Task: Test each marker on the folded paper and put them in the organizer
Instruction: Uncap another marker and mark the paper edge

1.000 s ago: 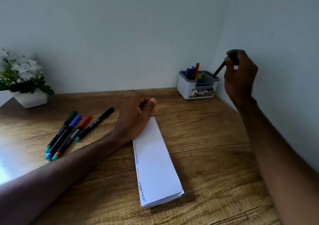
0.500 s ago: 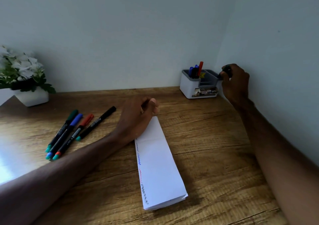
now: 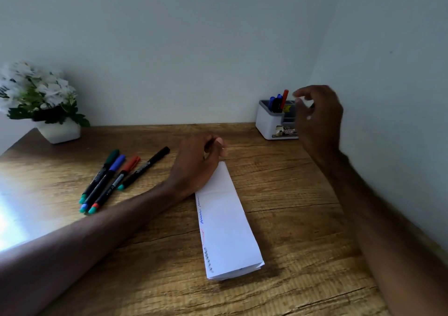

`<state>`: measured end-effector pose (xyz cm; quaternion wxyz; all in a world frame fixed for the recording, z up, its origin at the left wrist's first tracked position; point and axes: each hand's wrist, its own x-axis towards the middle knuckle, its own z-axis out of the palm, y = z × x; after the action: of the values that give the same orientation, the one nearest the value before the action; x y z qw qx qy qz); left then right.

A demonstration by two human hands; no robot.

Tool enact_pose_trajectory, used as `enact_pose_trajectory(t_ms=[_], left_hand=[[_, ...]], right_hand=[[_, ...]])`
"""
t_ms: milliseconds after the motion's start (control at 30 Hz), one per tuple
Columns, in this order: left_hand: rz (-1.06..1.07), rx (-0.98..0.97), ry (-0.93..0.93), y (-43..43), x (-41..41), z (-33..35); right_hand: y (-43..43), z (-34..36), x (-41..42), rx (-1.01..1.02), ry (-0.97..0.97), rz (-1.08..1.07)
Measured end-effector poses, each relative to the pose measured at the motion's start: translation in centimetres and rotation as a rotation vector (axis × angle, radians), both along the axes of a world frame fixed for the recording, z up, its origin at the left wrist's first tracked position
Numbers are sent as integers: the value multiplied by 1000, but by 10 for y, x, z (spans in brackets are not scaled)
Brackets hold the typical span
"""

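A folded white paper lies lengthwise on the wooden desk, with blue, red and black scribbles along its left edge. My left hand rests on the paper's far end, fingers curled, holding it down. Several markers lie side by side to the left: green, blue, red and black caps. The white and grey organizer stands in the back right corner with blue, black and red markers upright in it. My right hand hovers in front of the organizer's right side, fingers apart and empty.
A white pot of white flowers stands at the back left. Walls close the desk at the back and on the right. Bright glare covers the desk's left edge.
My right hand carried a black marker down into the organizer, released it, and now lifts away empty. The left hand stayed on the paper.
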<state>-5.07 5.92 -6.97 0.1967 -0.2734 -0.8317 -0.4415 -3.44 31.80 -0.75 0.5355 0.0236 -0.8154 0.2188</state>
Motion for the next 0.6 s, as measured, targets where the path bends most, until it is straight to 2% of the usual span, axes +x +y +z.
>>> enact_pose_trajectory(t_ms=[67,167,233,367,433,500,600], left_hand=[[57,-72,19,-6,1,0],[136,-185,61,-23,7,6],[175,-291,69,-40,12,12],[399,-628,138,-74,17,13],[486,-746,90,-83,15,13],[492,-778,27,-87,13,11],[436,-730,36,-85,12,10]], right_hand=[[-39,0,11,30,-109,155],[-90,-13,25,172,-481,380],[-114,-24,30,293,-598,483],[-136,-39,34,412,-680,596],[-138,-39,35,426,-691,585],[-136,-37,36,412,-695,566],[-132,-33,37,386,-700,547]])
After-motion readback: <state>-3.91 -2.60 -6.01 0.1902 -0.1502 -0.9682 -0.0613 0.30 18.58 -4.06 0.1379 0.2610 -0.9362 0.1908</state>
